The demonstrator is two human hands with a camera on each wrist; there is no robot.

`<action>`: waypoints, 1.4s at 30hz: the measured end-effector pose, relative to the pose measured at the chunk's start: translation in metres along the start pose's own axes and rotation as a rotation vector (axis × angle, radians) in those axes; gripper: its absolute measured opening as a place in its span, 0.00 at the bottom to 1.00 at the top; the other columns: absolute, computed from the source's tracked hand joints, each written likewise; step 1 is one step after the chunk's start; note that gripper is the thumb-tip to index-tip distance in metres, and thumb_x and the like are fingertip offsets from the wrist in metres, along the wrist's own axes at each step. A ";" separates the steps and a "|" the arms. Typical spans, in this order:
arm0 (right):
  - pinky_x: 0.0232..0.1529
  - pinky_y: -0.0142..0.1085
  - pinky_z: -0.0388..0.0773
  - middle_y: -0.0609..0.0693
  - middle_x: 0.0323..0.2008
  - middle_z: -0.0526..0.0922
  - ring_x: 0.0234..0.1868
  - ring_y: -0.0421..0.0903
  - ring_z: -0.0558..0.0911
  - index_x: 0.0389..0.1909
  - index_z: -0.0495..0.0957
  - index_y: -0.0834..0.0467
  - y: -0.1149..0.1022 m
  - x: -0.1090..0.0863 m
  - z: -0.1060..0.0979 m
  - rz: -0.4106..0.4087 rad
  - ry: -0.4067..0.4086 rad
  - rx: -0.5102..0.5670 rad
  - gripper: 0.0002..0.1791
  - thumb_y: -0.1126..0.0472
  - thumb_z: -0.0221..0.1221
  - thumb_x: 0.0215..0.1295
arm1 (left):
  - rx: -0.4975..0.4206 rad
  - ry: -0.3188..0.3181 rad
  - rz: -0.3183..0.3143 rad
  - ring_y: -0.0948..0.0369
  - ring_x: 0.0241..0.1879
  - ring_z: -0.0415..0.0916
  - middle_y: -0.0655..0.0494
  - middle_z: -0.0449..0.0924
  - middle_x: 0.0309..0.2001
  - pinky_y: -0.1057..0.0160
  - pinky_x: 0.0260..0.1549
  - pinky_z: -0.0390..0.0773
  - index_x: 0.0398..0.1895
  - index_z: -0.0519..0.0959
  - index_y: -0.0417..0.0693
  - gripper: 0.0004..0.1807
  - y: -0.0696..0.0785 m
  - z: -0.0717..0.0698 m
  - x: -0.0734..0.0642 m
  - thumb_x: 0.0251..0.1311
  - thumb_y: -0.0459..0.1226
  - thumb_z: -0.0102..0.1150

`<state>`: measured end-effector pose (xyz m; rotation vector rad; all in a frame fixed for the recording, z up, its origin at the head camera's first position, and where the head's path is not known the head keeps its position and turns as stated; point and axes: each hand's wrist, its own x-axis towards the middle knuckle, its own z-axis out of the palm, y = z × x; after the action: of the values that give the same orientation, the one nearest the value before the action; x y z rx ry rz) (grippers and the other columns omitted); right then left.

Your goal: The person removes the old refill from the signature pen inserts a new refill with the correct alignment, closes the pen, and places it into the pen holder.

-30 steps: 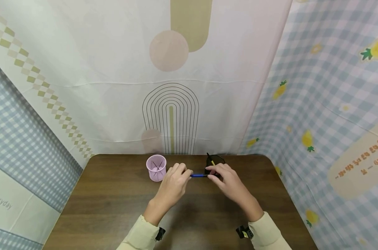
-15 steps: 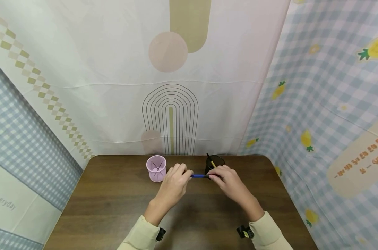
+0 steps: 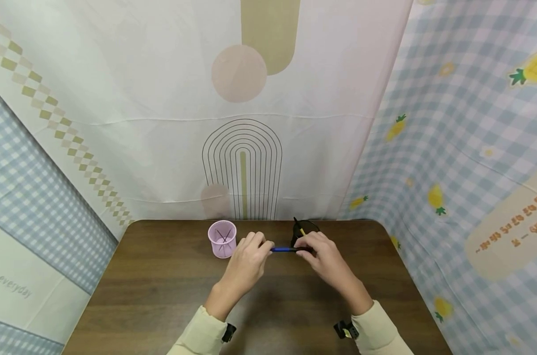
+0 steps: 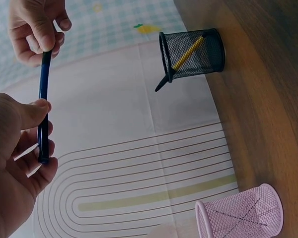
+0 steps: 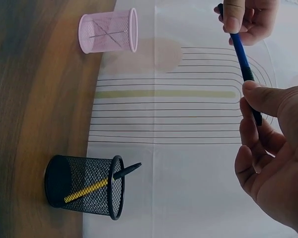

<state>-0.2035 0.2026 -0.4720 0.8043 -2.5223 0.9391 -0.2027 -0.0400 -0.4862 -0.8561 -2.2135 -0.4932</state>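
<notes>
A blue pen (image 3: 284,249) with a dark grip section is held level above the table between both hands. My left hand (image 3: 249,256) pinches its blue end between thumb and fingers. At the dark tip end, my right hand (image 3: 322,254) pinches it with thumb and forefinger, as the right wrist view also shows on the pen (image 5: 241,54). Behind the right hand stands a black mesh pen cup (image 5: 84,186), with a yellow pen with a black end (image 5: 87,190) leaning inside. A pink mesh pen cup (image 3: 221,239) stands just beyond and left of the left hand.
Both cups stand near the back edge of the brown wooden table (image 3: 162,296). A pale patterned cloth (image 3: 171,162) hangs right behind that edge. Blue checked cloth (image 3: 432,162) covers the right side, and similar cloth (image 3: 29,148) the left.
The right fingers have shifted slightly along the pen, and more of its dark end shows now. The left hand and both cups stay where they were.
</notes>
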 end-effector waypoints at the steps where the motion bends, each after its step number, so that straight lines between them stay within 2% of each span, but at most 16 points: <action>1: 0.35 0.31 0.76 0.39 0.39 0.83 0.39 0.37 0.75 0.40 0.84 0.49 0.000 0.000 0.000 0.000 0.002 0.001 0.11 0.66 0.71 0.61 | -0.001 -0.001 -0.002 0.57 0.33 0.70 0.57 0.72 0.32 0.62 0.30 0.70 0.37 0.83 0.47 0.06 0.000 0.000 0.000 0.58 0.33 0.69; 8: 0.34 0.30 0.76 0.41 0.38 0.81 0.38 0.38 0.75 0.40 0.83 0.50 0.000 -0.001 0.003 -0.004 0.026 0.021 0.15 0.70 0.72 0.57 | -0.015 -0.018 -0.020 0.57 0.34 0.70 0.58 0.72 0.32 0.62 0.30 0.70 0.37 0.83 0.48 0.06 0.001 -0.003 0.000 0.59 0.33 0.70; 19: 0.32 0.32 0.77 0.43 0.39 0.80 0.37 0.37 0.77 0.41 0.82 0.51 -0.004 -0.001 0.004 0.018 0.026 0.052 0.15 0.71 0.72 0.58 | -0.022 -0.020 -0.025 0.57 0.34 0.70 0.58 0.73 0.32 0.61 0.31 0.71 0.37 0.83 0.48 0.06 0.000 -0.003 -0.001 0.59 0.34 0.70; 27: 0.33 0.33 0.80 0.45 0.39 0.80 0.40 0.40 0.79 0.47 0.82 0.56 -0.002 0.001 0.002 0.043 -0.003 0.021 0.19 0.65 0.75 0.55 | -0.021 -0.021 -0.019 0.57 0.35 0.71 0.58 0.73 0.33 0.61 0.31 0.71 0.38 0.83 0.48 0.06 -0.001 -0.005 0.000 0.59 0.33 0.70; 34: 0.35 0.32 0.79 0.42 0.39 0.82 0.37 0.36 0.78 0.47 0.86 0.52 -0.002 0.004 -0.003 0.066 -0.062 0.012 0.11 0.60 0.70 0.64 | -0.018 -0.024 -0.009 0.57 0.35 0.70 0.57 0.73 0.34 0.61 0.31 0.70 0.39 0.83 0.46 0.06 -0.001 -0.006 0.001 0.61 0.33 0.69; 42: 0.35 0.32 0.76 0.40 0.36 0.84 0.35 0.35 0.76 0.41 0.87 0.50 0.000 0.007 -0.005 0.021 -0.092 -0.018 0.04 0.60 0.66 0.68 | -0.002 -0.021 0.007 0.56 0.34 0.69 0.56 0.72 0.33 0.61 0.30 0.70 0.38 0.83 0.46 0.03 -0.001 -0.006 0.000 0.64 0.33 0.66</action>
<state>-0.2082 0.2037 -0.4648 0.8347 -2.6186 0.9047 -0.2007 -0.0436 -0.4821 -0.8734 -2.2291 -0.4855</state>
